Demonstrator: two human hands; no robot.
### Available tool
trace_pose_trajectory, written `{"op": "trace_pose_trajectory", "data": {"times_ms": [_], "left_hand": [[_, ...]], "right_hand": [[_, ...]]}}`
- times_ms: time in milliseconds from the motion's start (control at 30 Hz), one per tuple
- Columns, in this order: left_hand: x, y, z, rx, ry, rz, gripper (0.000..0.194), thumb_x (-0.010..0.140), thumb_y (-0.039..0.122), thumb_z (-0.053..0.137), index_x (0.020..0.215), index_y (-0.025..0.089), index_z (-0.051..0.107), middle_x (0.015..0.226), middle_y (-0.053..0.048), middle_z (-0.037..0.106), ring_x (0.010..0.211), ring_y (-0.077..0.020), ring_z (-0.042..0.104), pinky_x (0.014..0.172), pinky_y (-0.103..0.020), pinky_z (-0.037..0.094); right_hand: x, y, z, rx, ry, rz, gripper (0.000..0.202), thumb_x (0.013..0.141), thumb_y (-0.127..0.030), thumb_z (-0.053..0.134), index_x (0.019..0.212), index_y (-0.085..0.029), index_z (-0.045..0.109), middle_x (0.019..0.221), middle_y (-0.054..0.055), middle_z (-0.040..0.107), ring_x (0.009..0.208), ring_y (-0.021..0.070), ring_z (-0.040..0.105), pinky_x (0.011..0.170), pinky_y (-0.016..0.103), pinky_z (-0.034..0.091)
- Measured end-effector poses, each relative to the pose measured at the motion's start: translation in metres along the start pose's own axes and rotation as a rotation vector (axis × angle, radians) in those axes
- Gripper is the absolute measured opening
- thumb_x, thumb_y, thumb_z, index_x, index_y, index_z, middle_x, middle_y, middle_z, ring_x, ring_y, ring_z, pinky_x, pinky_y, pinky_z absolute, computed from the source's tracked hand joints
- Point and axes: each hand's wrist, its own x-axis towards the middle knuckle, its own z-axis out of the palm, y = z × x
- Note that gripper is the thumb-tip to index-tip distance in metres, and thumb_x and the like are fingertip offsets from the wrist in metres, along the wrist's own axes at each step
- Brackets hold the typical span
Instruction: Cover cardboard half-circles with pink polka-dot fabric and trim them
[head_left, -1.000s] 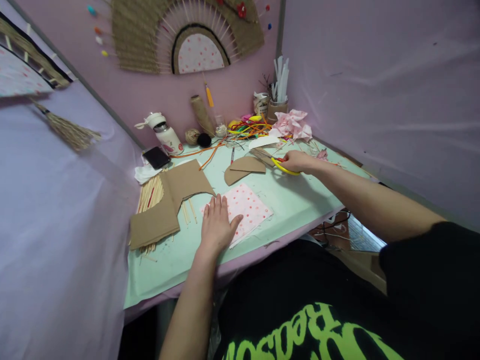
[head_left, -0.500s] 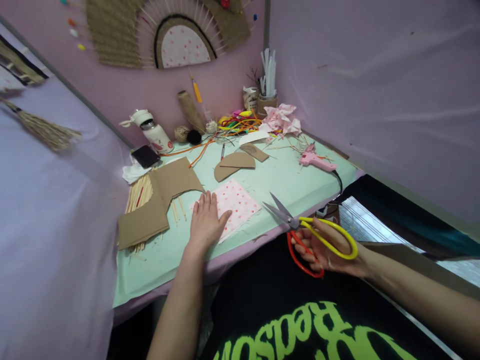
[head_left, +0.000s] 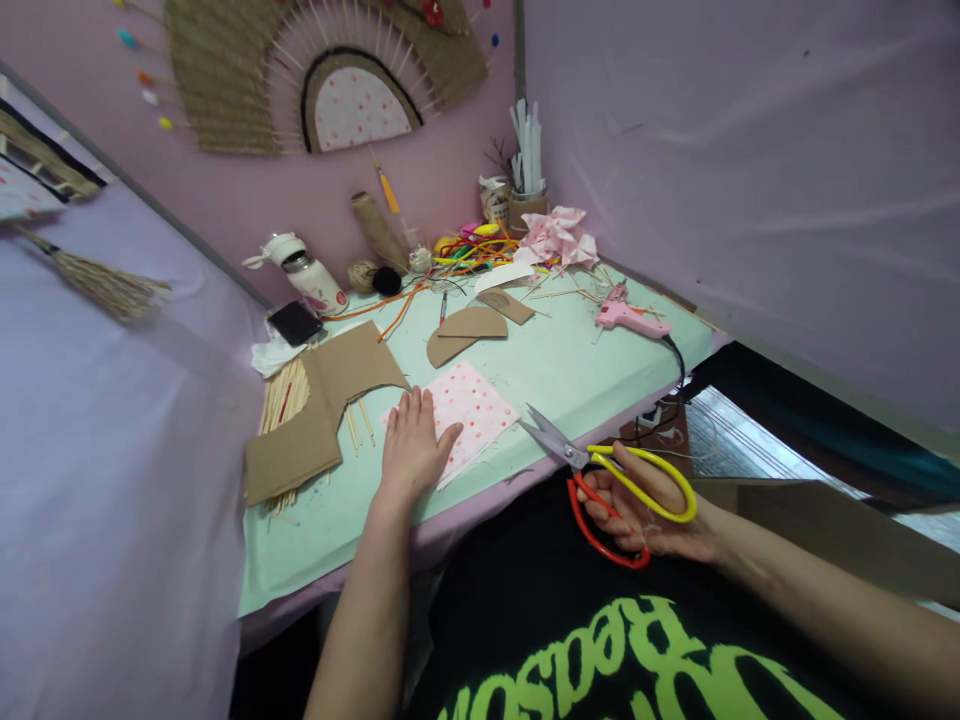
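Note:
My left hand [head_left: 414, 445] lies flat, fingers spread, on the left part of a pink dotted cloth [head_left: 476, 408] near the table's front edge. My right hand [head_left: 649, 505] holds scissors [head_left: 571, 455] with one yellow and one red handle, off the front edge. The blades are slightly apart and point at the right corner of the cloth. Left of the cloth, cut cardboard pieces [head_left: 352, 365] rest over thin wooden sticks [head_left: 283, 400]. Behind the cloth are half-round cardboard pieces [head_left: 469, 332].
A pink glue gun [head_left: 634, 320] with a black cord sits at the right of the table [head_left: 570, 375]. A bottle [head_left: 315, 285], a phone [head_left: 295, 323], yarn balls, coloured strands [head_left: 480, 248] and crumpled pink cloth [head_left: 556, 238] stand along the back.
The scissors have moved slightly left and down with my right hand, and their blades are closer together. My left hand stays flat on the cloth. The view has shifted a little.

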Motion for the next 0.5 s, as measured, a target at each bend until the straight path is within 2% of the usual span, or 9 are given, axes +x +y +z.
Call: {"op": "trace_pose_trajectory", "data": {"times_ms": [200,500], "left_hand": [[0.0,-0.001,0.002,-0.005,0.01,-0.001,0.075,0.095,0.057,0.029,0.149,0.006,0.028,0.158,-0.019,0.024,0.148,-0.0327,0.019,0.119,-0.051,0.02],[0.0,-0.002,0.004,-0.021,0.021,0.002,0.074,0.095,0.058,0.03,0.149,0.007,0.03,0.158,-0.019,0.024,0.147,-0.033,0.02,0.119,-0.051,0.02]], "right_hand": [[0.011,0.006,0.005,0.059,-0.074,-0.024,0.051,0.087,-0.063,0.052,0.082,-0.013,0.063,0.067,0.005,0.061,0.046,0.0076,0.046,0.039,0.015,0.03],[0.035,0.019,0.03,0.132,-0.12,-0.133,0.058,0.082,-0.069,0.056,0.081,-0.012,0.061,0.068,0.002,0.051,0.048,0.0052,0.036,0.039,0.014,0.024]]}}
